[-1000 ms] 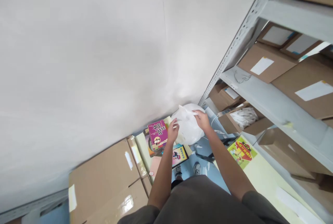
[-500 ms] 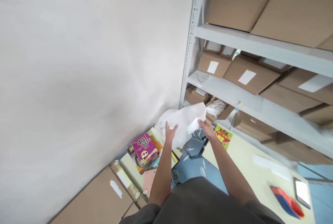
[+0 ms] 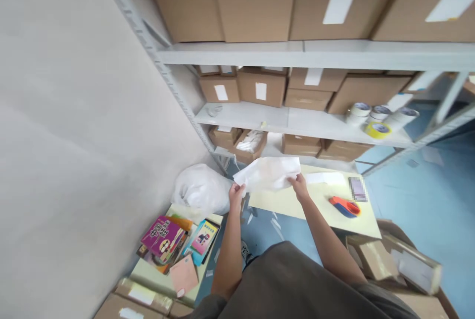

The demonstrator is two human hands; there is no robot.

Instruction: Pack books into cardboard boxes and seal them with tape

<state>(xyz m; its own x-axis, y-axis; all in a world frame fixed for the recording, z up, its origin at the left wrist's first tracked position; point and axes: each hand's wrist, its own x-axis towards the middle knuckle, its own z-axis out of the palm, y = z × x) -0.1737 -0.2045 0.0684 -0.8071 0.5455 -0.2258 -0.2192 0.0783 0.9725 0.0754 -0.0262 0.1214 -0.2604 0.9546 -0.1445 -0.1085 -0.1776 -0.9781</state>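
A thin white sheet point(image 3: 267, 173), soft plastic or foam by its look, hangs stretched between my two hands over the near edge of the pale table point(image 3: 282, 201). My left hand point(image 3: 236, 196) pinches its lower left corner. At its right end, my right hand point(image 3: 299, 185) grips the lower edge between thumb and fingers. Left of my left hand, a bulky white plastic bundle point(image 3: 202, 188) rests against the wall. The sheet covers part of the table behind it.
Books, including a purple book point(image 3: 163, 235), lie on a low surface at left. The table carries a red-and-blue tape dispenser point(image 3: 345, 206) and a blurred phone point(image 3: 357, 189). Shelves behind hold cardboard boxes point(image 3: 261, 86) and tape rolls point(image 3: 378, 129). Open cartons point(image 3: 374, 257) stand at right.
My view has turned right, towards the shelves and table. My left hand, open beside the white bundle before, now grips the sheet. The sheet has come away from the bundle, stretched between both hands.
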